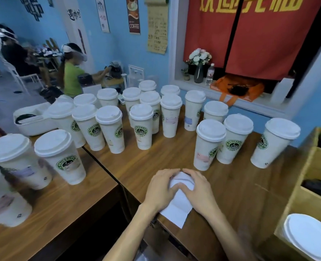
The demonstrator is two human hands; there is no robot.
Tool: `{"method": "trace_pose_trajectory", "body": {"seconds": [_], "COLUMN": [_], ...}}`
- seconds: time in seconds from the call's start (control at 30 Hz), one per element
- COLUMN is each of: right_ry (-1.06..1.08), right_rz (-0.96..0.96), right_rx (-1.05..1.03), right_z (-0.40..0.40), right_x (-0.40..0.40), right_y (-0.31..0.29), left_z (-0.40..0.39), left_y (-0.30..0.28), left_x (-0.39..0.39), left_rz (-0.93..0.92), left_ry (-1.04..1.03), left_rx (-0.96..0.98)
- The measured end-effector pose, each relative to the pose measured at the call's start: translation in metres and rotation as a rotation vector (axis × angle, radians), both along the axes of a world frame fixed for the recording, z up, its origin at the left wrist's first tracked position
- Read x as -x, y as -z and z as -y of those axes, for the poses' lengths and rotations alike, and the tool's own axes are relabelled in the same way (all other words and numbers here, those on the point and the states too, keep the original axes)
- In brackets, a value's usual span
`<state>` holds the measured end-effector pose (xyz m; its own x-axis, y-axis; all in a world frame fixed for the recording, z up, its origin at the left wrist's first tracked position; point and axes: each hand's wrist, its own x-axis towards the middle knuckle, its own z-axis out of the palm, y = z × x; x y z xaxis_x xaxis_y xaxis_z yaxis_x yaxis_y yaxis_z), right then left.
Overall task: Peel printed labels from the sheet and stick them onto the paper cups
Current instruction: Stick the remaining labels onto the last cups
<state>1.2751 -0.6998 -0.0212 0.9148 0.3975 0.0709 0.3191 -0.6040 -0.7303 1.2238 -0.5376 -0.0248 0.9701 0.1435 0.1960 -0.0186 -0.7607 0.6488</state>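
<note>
A white label sheet lies on the wooden table near its front edge. My left hand and my right hand both hold its upper end, fingers curled over the paper and meeting at the top. Several white lidded paper cups with green logos stand around. The nearest cup is just beyond my right hand and bears a pink label low on its side. Two more cups stand to its right. Another cup stands on the left table.
A second wooden table adjoins on the left with more cups. A white tub sits at the back left. A cardboard box with lids stands at the right. Two people work in the background at left.
</note>
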Motion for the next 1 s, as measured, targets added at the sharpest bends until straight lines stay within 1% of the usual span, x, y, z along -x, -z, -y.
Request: {"method": "trace_pose_trajectory", "body": {"seconds": [0.1, 0.13, 0.2, 0.33, 0.4, 0.43, 0.5, 0.57, 0.67, 0.7, 0.73, 0.8, 0.83, 0.87, 0.9, 0.93, 0.97, 1.0], "right_ry": [0.023, 0.039, 0.079, 0.106, 0.086, 0.073, 0.037, -0.04, -0.212, -0.275, -0.346, -0.468, -0.491, -0.467, -0.392, -0.285, -0.194, -0.16], "right_rz": [0.032, 0.024, 0.002, 0.041, 0.086, 0.124, 0.234, 0.363, 0.523, 0.539, 0.539, 0.499, 0.468, 0.428, 0.36, 0.255, 0.092, -0.119], "right_rx": [0.176, 0.2, 0.155, -0.075, -0.158, -0.198, -0.244, -0.259, -0.264, -0.274, -0.27, -0.223, -0.22, -0.268, -0.361, -0.463, -0.553, -0.613], "right_z": [-0.001, -0.002, -0.007, -0.022, -0.033, -0.04, -0.054, -0.068, -0.08, -0.08, -0.078, -0.071, -0.068, -0.066, -0.066, -0.068, -0.072, -0.078], "right_x": [-0.001, -0.003, -0.005, -0.005, -0.004, -0.002, 0.006, 0.021, 0.044, 0.049, 0.052, 0.059, 0.062, 0.064, 0.066, 0.064, 0.062, 0.059], "right_y": [-0.004, -0.004, -0.006, -0.018, -0.032, -0.04, -0.057, -0.069, -0.066, -0.061, -0.057, -0.054, -0.056, -0.06, -0.064, -0.067, -0.073, -0.081], "left_z": [-0.005, -0.005, -0.004, -0.006, -0.011, -0.013, -0.016, -0.023, -0.036, -0.04, -0.045, -0.051, -0.054, -0.057, -0.059, -0.059, -0.06, -0.058], "left_y": [-0.003, -0.004, -0.008, -0.033, -0.054, -0.064, -0.081, -0.089, -0.098, -0.099, -0.1, -0.096, -0.093, -0.091, -0.09, -0.091, -0.091, -0.095], "left_x": [0.003, 0.005, 0.009, 0.024, 0.031, 0.036, 0.043, 0.048, 0.054, 0.056, 0.058, 0.064, 0.067, 0.07, 0.074, 0.078, 0.082, 0.086], "left_rz": [0.004, -0.002, 0.008, 0.026, -0.047, -0.129, -0.276, -0.32, -0.176, -0.103, -0.051, 0.017, 0.042, 0.071, 0.109, 0.154, 0.193, 0.219], "left_ry": [-0.062, -0.089, -0.144, -0.341, -0.395, -0.387, -0.344, -0.323, -0.284, -0.269, -0.262, -0.27, -0.283, -0.293, -0.294, -0.289, -0.29, -0.303], "left_rx": [0.024, 0.04, 0.073, 0.168, 0.329, 0.465, 0.814, 1.066, 1.357, 1.391, 1.363, 1.273, 1.252, 1.248, 1.246, 1.231, 1.207, 1.174]}}
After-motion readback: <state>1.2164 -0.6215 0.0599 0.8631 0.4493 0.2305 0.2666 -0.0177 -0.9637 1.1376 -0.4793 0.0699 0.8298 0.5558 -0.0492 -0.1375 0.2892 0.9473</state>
